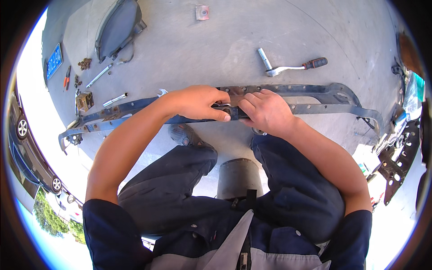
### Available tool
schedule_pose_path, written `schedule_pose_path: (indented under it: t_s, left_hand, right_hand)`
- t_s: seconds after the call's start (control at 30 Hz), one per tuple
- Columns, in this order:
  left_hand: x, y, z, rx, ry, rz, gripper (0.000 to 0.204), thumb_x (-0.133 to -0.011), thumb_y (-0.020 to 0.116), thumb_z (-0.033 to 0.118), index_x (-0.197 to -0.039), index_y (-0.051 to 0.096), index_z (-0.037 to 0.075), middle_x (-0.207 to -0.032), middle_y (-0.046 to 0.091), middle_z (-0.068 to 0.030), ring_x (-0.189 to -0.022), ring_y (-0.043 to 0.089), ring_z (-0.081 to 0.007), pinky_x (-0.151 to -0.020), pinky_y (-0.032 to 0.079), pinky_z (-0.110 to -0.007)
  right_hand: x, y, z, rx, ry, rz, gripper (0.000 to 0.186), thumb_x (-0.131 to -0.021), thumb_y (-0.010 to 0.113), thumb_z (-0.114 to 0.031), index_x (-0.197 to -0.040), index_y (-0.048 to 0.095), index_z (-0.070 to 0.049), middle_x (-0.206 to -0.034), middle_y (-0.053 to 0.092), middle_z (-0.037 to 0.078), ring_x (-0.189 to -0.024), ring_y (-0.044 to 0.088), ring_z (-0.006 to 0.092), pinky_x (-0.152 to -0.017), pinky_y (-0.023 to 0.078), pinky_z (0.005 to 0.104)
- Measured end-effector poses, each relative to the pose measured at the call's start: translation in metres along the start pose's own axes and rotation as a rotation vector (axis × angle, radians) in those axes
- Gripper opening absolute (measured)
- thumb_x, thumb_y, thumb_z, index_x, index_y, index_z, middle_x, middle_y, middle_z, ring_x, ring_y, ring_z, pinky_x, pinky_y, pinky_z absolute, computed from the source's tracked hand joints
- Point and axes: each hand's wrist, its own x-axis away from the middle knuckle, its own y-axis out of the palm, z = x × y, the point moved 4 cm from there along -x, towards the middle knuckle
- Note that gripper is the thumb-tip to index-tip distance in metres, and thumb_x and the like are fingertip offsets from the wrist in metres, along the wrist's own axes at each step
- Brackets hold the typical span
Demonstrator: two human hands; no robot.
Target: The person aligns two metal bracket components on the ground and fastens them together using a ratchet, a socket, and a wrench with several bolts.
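A long black metal frame (315, 109), made of two bars with holes along them, stretches left to right in front of me, above my knees. My left hand (203, 104) is closed at its middle, thumb and index finger pinching around a small silvery part that I cannot make out. Close beside it, my right hand (266, 111) curls its fingers over the frame's middle bracket; its fingertips are partly hidden. Just beyond my left forearm shows the silver jaw of an open-end wrench (162, 92); the rest is hidden.
On the floor beyond lie a ratchet (288, 69) with a socket, a headlight (118, 30), a metal extension bar (99, 75), another bar (115, 100), pliers (67, 77), rusty bolts (84, 63) and a small box (84, 101). A stool (240, 175) stands between my legs.
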Motion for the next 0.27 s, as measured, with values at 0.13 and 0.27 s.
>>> schedule_pose_path:
  t_s: [0.13, 0.27]
  left_hand:
    - [0.001, 0.006, -0.006, 0.027, 0.102, 0.025, 0.043, -0.092, 0.067, 0.042, -0.113, 0.061, 0.004, -0.086, 0.066, -0.0153, -0.077, 0.062, -0.0285, -0.068, 0.045, -0.042]
    - [0.002, 0.003, 0.004, -0.170, -0.021, -0.003, 0.044, -0.093, 0.067, 0.042, -0.117, 0.061, 0.006, -0.094, 0.067, -0.0137, -0.085, 0.062, -0.0265, -0.073, 0.046, -0.042]
  right_hand:
    - [-0.003, -0.006, -0.002, 0.084, -0.038, -0.038, 0.042, -0.073, 0.082, -0.029, -0.099, 0.057, -0.008, -0.088, 0.060, 0.005, -0.084, 0.065, 0.0219, -0.076, 0.048, 0.0345]
    - [-0.016, -0.024, -0.012, 0.333, -0.107, -0.301, 0.043, -0.077, 0.080, -0.033, -0.107, 0.059, -0.010, -0.090, 0.060, 0.003, -0.090, 0.065, 0.0219, -0.084, 0.048, 0.0361]
